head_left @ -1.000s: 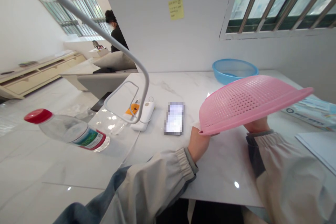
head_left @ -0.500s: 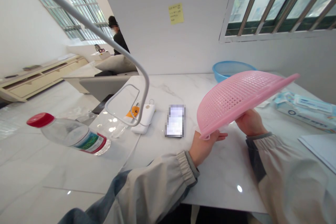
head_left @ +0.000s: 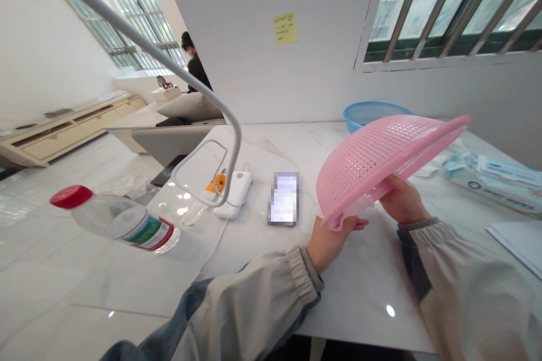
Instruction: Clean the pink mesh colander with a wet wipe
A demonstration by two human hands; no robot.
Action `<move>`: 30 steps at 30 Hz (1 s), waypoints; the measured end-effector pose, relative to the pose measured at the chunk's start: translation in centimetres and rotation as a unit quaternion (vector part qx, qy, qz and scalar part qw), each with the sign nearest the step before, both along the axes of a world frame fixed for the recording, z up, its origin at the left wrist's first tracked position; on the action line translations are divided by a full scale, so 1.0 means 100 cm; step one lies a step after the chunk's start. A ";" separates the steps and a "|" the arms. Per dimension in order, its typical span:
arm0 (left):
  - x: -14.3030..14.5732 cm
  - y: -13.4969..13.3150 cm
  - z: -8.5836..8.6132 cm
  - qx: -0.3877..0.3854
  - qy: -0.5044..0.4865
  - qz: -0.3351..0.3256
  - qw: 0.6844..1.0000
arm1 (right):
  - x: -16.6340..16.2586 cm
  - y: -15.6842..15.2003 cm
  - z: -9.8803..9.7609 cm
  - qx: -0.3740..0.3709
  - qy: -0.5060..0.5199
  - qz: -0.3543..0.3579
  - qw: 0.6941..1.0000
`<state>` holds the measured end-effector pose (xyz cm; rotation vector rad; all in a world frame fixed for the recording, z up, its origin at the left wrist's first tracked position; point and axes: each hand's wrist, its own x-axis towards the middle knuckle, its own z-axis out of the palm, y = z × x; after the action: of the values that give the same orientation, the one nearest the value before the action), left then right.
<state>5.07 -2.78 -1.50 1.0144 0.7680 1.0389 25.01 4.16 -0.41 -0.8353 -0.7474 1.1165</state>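
A pink plastic colander (head_left: 372, 149) is held tilted above the table, its holed underside towards me and its rim facing down and right. My left hand (head_left: 332, 242) is closed at the near left end of the rim, with some fingers hidden behind and fingertips showing to the right. My right hand (head_left: 402, 200) is closed on the lower rim, its thumb on the edge and its other fingers hidden inside. Something whitish and see-through (head_left: 359, 207) shows under the rim between the hands; I cannot tell what it is. Behind the colander stands a blue basin (head_left: 359, 115), partly covered.
A phone (head_left: 283, 200) lies mid-table, left of my hands. Further left are a white power bank (head_left: 235, 194), a red-capped bottle (head_left: 122, 220) and a grey bent tube (head_left: 169, 65). Wet wipes (head_left: 495, 180) and paper (head_left: 516, 242) lie right. A person (head_left: 197, 67) is in the background.
The colander has turned slightly, its right end coming lower and showing more of the inner side under the rim. Both hands stay on it. The view has shifted slightly.
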 end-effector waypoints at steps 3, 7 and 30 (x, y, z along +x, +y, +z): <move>-0.001 0.001 0.004 0.010 0.011 0.009 1.000 | 0.003 0.002 -0.001 0.001 0.016 -0.030 0.999; -0.002 0.003 0.007 0.024 0.008 0.018 1.000 | 0.005 0.003 0.002 0.011 0.040 -0.072 0.997; -0.004 0.007 0.001 0.022 0.038 0.064 0.997 | 0.017 0.007 0.006 -0.030 0.095 -0.208 0.973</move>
<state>4.65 -2.04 -1.36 1.0587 0.8841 1.1368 26.67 4.89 0.17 -0.8739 -0.3572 0.8289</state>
